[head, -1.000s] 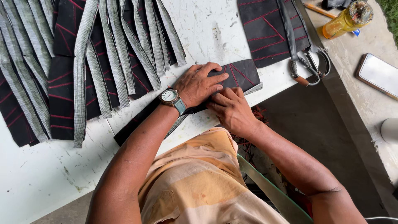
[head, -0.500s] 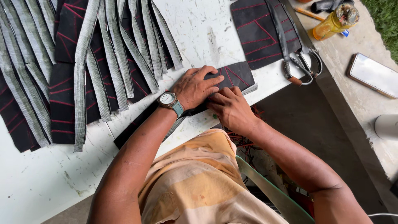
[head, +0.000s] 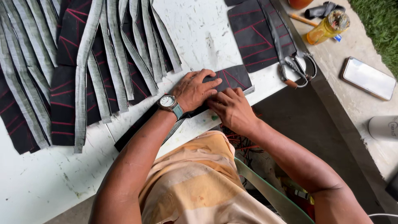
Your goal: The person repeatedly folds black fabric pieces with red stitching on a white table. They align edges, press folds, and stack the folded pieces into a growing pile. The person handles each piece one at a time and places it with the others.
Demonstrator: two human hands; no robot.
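Both hands on the black red-stitched fabric strip at the white counter's near edge. Our left hand lies flat on it, fingers spread. Our right hand, at 4 o'clock and touching it, presses curled fingertips on the strip's edge. Scissors at 2 o'clock; grey strips at 10.

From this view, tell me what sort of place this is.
Probably a small outdoor sewing or craft workshop. Both hands, left hand and right hand, press a black red-stitched panel on a scuffed white table; grey strips and scissors lie nearby, with grass beyond.
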